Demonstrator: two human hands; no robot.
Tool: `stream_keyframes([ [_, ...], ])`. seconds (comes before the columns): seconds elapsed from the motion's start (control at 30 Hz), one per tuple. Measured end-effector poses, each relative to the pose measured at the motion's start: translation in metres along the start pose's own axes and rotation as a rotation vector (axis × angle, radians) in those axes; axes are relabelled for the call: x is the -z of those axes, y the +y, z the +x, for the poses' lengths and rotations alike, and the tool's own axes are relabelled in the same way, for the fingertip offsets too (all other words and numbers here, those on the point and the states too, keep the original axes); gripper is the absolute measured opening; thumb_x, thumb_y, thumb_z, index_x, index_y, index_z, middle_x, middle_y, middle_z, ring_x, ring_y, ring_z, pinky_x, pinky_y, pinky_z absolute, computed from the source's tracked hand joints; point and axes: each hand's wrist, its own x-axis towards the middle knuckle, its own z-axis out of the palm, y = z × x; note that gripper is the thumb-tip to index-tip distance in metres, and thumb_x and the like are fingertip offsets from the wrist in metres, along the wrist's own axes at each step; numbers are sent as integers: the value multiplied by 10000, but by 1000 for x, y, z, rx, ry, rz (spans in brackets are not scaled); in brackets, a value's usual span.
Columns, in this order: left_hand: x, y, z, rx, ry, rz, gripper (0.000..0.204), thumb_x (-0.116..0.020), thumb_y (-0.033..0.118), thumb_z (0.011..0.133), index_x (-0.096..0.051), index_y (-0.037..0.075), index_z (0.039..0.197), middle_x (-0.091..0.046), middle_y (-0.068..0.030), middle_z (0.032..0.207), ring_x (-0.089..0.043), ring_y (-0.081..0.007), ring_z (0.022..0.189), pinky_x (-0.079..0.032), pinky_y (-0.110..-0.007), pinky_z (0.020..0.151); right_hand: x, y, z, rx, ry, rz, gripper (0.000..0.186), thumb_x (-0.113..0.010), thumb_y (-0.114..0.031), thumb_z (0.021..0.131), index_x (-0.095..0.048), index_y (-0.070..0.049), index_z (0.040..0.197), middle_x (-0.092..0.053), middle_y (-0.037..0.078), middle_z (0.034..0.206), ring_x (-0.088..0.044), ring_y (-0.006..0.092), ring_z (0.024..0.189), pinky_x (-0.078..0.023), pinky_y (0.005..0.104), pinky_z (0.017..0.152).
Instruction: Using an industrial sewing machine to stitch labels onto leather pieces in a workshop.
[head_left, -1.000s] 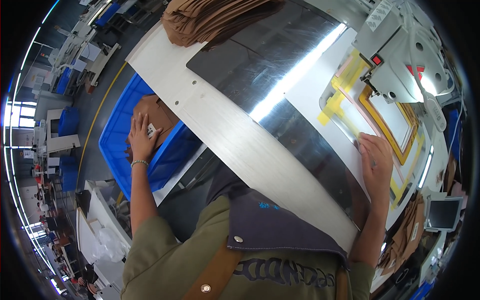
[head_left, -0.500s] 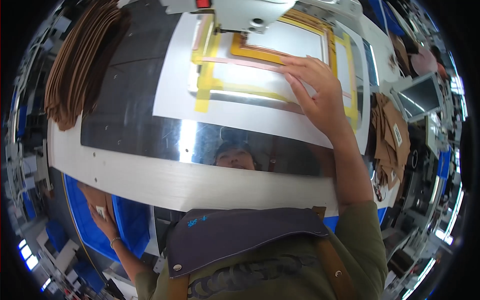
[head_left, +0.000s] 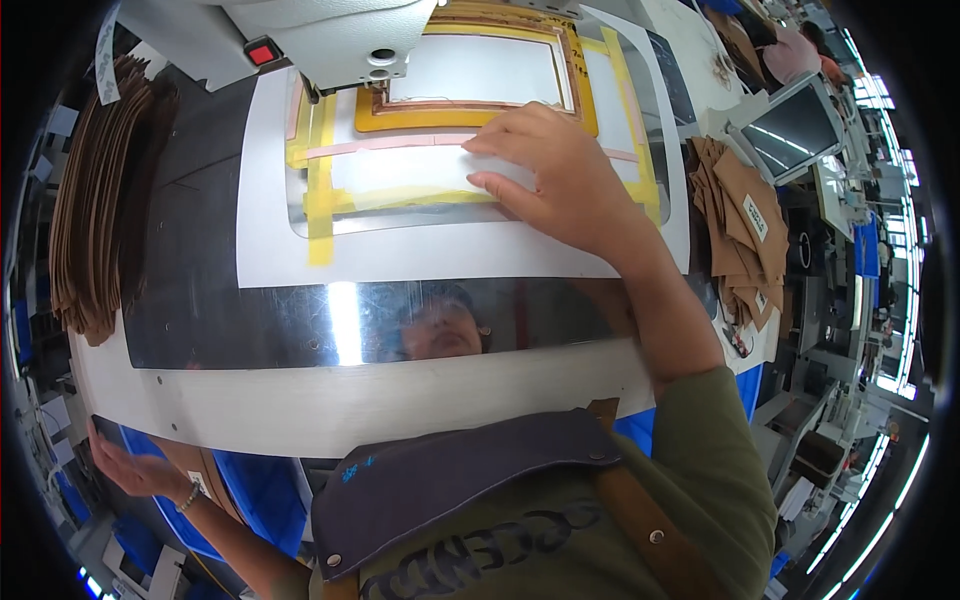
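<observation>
1. Right hand (head_left: 560,180): fingers spread, pressed flat on the white template plate (head_left: 420,250), just beside the yellow-taped window (head_left: 400,175) under the sewing machine head (head_left: 330,40).
2. Left hand (head_left: 135,470): open, below the table edge by the blue bin (head_left: 260,490), holding nothing.
3. Brown piece stack (head_left: 95,210) lies left.

We see a sewing factory: an industrial sewing machine (head_left: 330,40) over a taped template (head_left: 450,170) on a steel worktop (head_left: 250,320), stacks of brown pieces (head_left: 95,200), blue bins (head_left: 255,495), more workstations beyond.
</observation>
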Motion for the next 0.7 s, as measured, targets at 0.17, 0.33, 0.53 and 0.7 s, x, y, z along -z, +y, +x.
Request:
stream_keyframes([
  [0.17, -105, 186, 56, -67, -591, -752, 208, -642, 19, 1053, -749, -52, 1217, -761, -139, 1211, -682, -224, 1164, -532, -361, 1029, -16, -5, -4, 11, -67, 27, 236, -776, -184, 930, -753, -55, 1126, -647, 104, 1124, -619, 313, 1098, -503, 449, 978],
  [0.33, -183, 302, 57, -483, -914, -885, 421, -870, 140, 867, -749, 28, 1255, -719, -125, 1190, -661, -301, 1106, -525, -376, 974, -21, 0, 1, 9, -66, 76, 237, -775, -152, 930, -748, -42, 1138, -647, 113, 1130, -622, 318, 1098, -504, 436, 968],
  [0.53, -219, 324, 29, -589, -911, -832, 425, -912, 208, 828, -724, 30, 1166, -623, -104, 1001, -592, -290, 949, -500, -390, 880, -22, 0, 1, -7, -37, 75, 201, -790, -111, 892, -707, -53, 1066, -626, 103, 1114, -612, 315, 1105, -496, 448, 976],
  [0.7, -220, 321, 30, -405, -1018, -838, 343, -928, 158, 815, -688, 40, 1030, -573, -59, 859, -528, -206, 793, -461, -332, 713, -24, -1, 2, -20, -20, 64, 165, -791, -98, 889, -680, -56, 1004, -626, 96, 1097, -616, 313, 1092, -498, 452, 958],
])
